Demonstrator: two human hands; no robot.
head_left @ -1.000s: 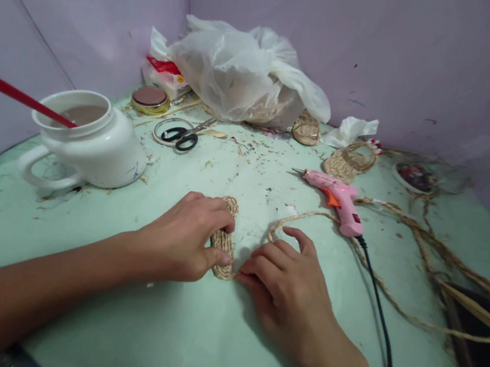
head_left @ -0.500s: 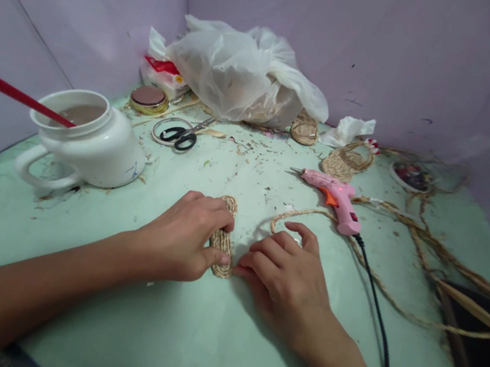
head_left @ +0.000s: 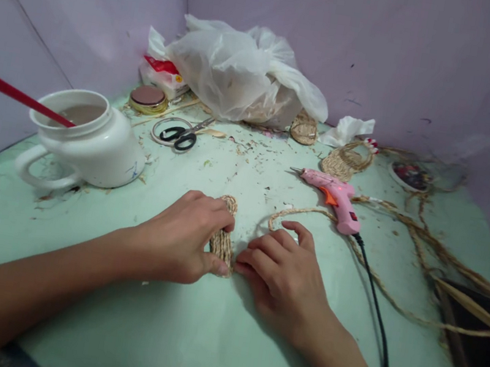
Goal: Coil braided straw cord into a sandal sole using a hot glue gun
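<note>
A: Where's the straw coil [head_left: 223, 239]?
B: On the tabletop [head_left: 202, 338]. Your left hand [head_left: 181, 235] clamps it in closed fingers; your right hand [head_left: 282, 270] presses its near end, grip unclear. Ease off and the braided cord [head_left: 287, 212] may spring loose.

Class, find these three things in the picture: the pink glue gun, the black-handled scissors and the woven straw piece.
pink glue gun [head_left: 335, 193]: head view, on the pink body above the orange trigger.
scissors [head_left: 179, 134]: head view, where the black handles meet.
woven straw piece [head_left: 222, 243]: head view, on its exposed coiled middle.
</note>
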